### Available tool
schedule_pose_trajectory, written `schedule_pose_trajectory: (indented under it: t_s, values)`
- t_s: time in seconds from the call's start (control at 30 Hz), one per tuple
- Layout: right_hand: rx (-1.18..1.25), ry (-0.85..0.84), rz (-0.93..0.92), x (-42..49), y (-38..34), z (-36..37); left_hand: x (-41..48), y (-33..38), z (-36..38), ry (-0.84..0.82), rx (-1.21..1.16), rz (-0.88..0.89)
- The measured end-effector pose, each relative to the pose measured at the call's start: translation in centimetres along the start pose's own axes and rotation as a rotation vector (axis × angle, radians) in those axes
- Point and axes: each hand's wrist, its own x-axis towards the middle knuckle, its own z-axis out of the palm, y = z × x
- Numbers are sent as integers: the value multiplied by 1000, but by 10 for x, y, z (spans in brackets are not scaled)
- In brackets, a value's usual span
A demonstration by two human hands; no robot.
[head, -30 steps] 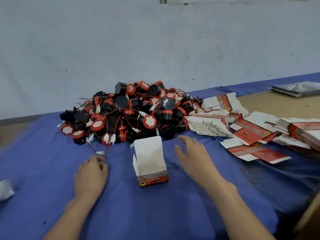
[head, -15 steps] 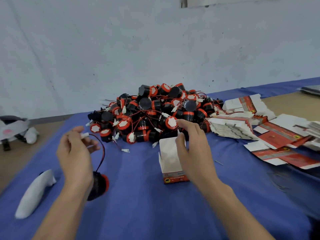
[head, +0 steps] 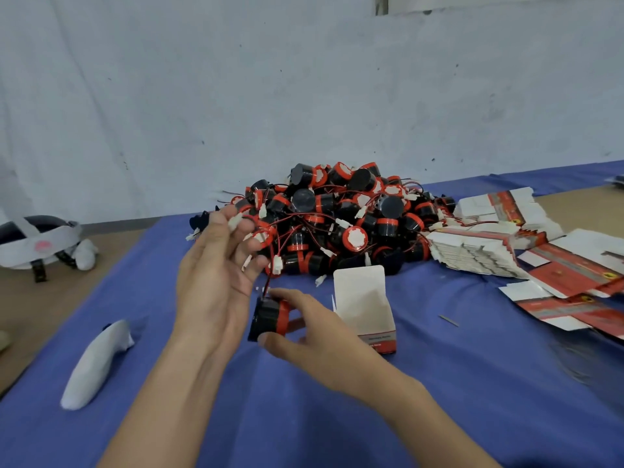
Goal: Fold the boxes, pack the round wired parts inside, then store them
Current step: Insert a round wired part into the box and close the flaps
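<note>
round wired part, in hand, just left of the open box

left hand [head: 216, 275]: raised, palm turned right, fingers spread and mostly straight; whether it pinches the wire [head: 268, 284] cannot be told. round wired part [head: 270, 317]: lying on its side, black end left, red band toward the box, clamped between thumb and forefinger of the right hand [head: 314, 332]. open box [head: 366, 309]: upright just right of that hand, mouth up, flap raised; right hand nearer. judgement: part probably needs tipping on end to drop in.

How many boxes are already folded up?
1: the open box stands by the right hand, which grips a part. Flat boxes lie at right; others may be hidden.
</note>
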Motion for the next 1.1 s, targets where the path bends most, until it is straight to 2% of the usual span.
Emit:
schedule_pose_trajectory:
  t_s: [0.13, 0.27, 0.37, 0.5, 0.57, 0.67, 0.73, 0.9, 1.0, 1.1]
  values:
    - [17, -50, 5, -1, 5, -7, -1, -1, 3, -59, 115, -5]
    - [67, -108, 21, -6, 8, -16, 6, -15, -13, 82, 336, -51]
    - [238, -93, 9, -9, 5, -22, 8, -31, -28, 133, 497, -143]
    - [484, 80, -9, -8, 4, -35, -1, -46, -34, 28, 689, -173]
    - [624, 153, -20, -6, 7, -42, -8, -48, -29, -48, 762, -106]
    - [777, 302, 6, -3, 13, -50, -17, -44, -23, -78, 832, 13]
    - [737, 376, 31, -4, 15, -51, -24, -40, -18, -129, 880, 91]
    - [433, 553, 126, -2, 8, -37, -40, -43, -1, -276, 967, 222]
    - [409, 672, 93, -6, 0, -30, -43, -50, 4, -301, 876, 220]
    - [474, 688, 105, -10, -1, -28, -43, -55, 4, -390, 890, 270]
